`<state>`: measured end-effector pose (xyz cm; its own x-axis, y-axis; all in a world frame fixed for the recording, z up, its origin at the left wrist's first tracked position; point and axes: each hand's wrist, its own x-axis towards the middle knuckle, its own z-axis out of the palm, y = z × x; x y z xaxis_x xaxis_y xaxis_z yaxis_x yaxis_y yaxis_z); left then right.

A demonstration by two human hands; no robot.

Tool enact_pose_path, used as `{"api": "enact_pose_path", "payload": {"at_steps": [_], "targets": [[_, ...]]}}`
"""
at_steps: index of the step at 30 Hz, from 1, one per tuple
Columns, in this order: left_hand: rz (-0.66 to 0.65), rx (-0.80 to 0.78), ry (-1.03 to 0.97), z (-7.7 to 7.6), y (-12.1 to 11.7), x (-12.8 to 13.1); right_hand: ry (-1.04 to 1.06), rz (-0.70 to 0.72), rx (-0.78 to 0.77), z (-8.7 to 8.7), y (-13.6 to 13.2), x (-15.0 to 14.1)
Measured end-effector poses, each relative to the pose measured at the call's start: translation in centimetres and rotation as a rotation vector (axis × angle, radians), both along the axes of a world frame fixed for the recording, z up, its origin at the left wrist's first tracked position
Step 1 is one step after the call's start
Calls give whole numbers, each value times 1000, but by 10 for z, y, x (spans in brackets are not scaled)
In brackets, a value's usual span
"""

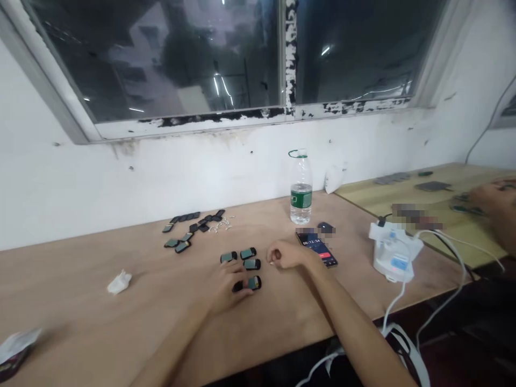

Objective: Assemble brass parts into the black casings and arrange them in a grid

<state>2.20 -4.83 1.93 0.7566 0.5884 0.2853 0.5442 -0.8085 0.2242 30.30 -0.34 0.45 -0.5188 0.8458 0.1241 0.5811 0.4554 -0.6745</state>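
Four rounded oblong pcs (252,264) nr L hand (229,285), fingers round blk pc (237,287); R hand (284,255) pinching pale bit (271,263)

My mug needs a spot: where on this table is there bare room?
Bare wood shows between the crumpled tissue and the left hand, and at the back between the white bits and the bottle. It is crowded from that hand across the small gadgets to the right hand and phone.
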Motion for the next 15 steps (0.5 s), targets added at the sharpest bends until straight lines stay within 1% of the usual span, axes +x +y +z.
{"api": "enact_pose_path", "payload": {"at_steps": [2, 4, 6, 9, 11, 13, 15], "targets": [[3, -26, 37, 5, 3, 1, 8, -63, 83, -3, 2, -6], [8, -66, 91, 11, 7, 3, -8, -108, 125, -4, 3, -11], [12, -99, 150, 19, 11, 6, -20, -136, 187, -5, 4, -15], [10, -145, 194, 25, 15, 11, -13, -152, 345, -6, 5, -17], [-1, -187, 172, 25, 17, 12, -9, -133, 406, -9, 7, -16], [-25, -230, 137, 22, 20, 12, -24, -100, 401, -12, 10, -13], [-41, -228, 109, 18, 21, 12, -28, -112, 381, -14, 13, -8]]}}
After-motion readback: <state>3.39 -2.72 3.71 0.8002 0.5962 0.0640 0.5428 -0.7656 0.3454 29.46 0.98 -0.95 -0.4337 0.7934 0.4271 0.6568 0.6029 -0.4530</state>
